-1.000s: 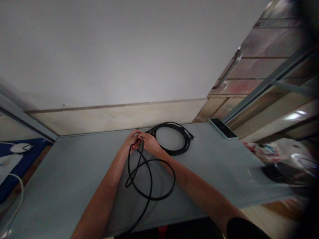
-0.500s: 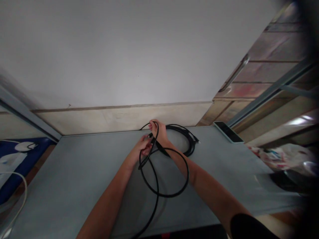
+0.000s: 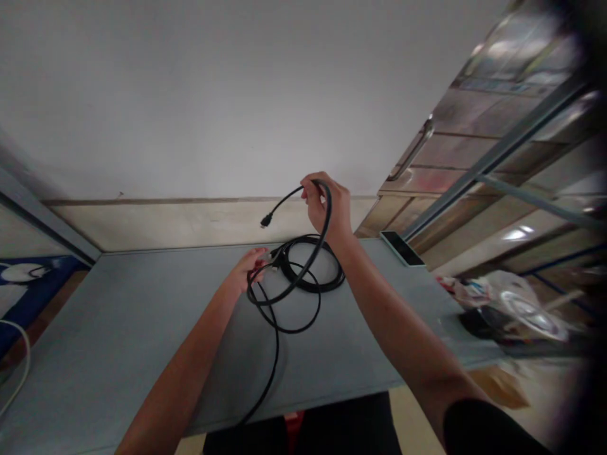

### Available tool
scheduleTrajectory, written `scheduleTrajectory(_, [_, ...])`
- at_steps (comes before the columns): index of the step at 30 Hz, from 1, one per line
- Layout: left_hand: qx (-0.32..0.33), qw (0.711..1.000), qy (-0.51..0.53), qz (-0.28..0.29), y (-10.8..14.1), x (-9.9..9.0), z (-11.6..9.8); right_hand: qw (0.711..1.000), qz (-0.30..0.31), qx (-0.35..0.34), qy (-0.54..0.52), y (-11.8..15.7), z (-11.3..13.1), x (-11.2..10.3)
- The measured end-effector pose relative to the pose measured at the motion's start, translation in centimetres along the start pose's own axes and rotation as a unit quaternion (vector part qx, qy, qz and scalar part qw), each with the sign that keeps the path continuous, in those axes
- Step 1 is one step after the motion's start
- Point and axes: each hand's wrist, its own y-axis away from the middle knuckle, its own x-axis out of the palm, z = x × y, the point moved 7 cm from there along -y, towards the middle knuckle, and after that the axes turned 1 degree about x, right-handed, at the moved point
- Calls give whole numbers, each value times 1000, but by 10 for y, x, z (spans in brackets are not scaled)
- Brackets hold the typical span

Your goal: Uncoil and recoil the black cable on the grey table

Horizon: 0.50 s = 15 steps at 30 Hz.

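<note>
My right hand (image 3: pixel 328 203) is raised above the back of the table, its fingers pinching a black cable (image 3: pixel 326 221) near one end. From the pinch the cable's end hangs leftward, with a black plug (image 3: pixel 266 220) that looks like HDMI. Lower and to the left, my left hand (image 3: pixel 249 268) grips loops of the same cable close to the tabletop. Beside its fingertips lies another small connector (image 3: pixel 275 258), partly hidden. A coiled black cable (image 3: pixel 342 278) rests on the table behind the loops. One strand runs down over the table's front edge.
The grey table (image 3: pixel 142 328) stands against a white wall (image 3: pixel 213 114). A phone (image 3: pixel 402 248) lies at its back right. Metal frame posts (image 3: pixel 493 158) rise on the right, near plastic bags (image 3: pixel 516 294). A white cord (image 3: pixel 26 354) hangs at the left.
My right hand has risen and moved right, away from my left hand, drawing the cable's plug end up into the air. My left hand stays low with the loops. The view has shifted slightly.
</note>
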Motion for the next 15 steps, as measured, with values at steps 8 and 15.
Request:
scheduleTrajectory(8, [137,940,-313,25,51,43,-25,976,112,183,-48,97,-28,-37])
scheduleTrajectory(15, [89,841,-512,151,36,79,26,908,91,367,-180,179,-47,-4])
